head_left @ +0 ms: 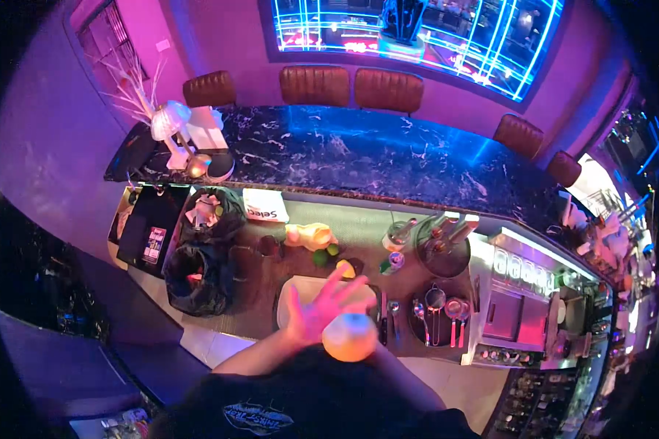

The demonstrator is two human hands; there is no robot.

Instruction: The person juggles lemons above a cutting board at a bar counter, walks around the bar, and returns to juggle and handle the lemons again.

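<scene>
My left hand [321,306] is raised above a pale cutting board [291,287], palm up, fingers spread and nothing in it. A round orange fruit [349,338], slightly blurred, is close to the camera, just right of my left wrist. It covers the end of my right forearm, so my right hand is hidden; whether that hand holds the fruit cannot be seen. Beyond my left fingertips lie a yellow lemon piece [346,268] and green limes [321,257]. A crumpled yellowish bag or cloth [311,235] is behind them.
To the right are a knife [384,316], a jigger-like tool [394,309], and a round tray [416,333] with strainers and spoons. A can [392,263] and another round tray [454,257] stand farther back. Black-bagged bins [198,282] are left; a marble counter [329,157] runs behind.
</scene>
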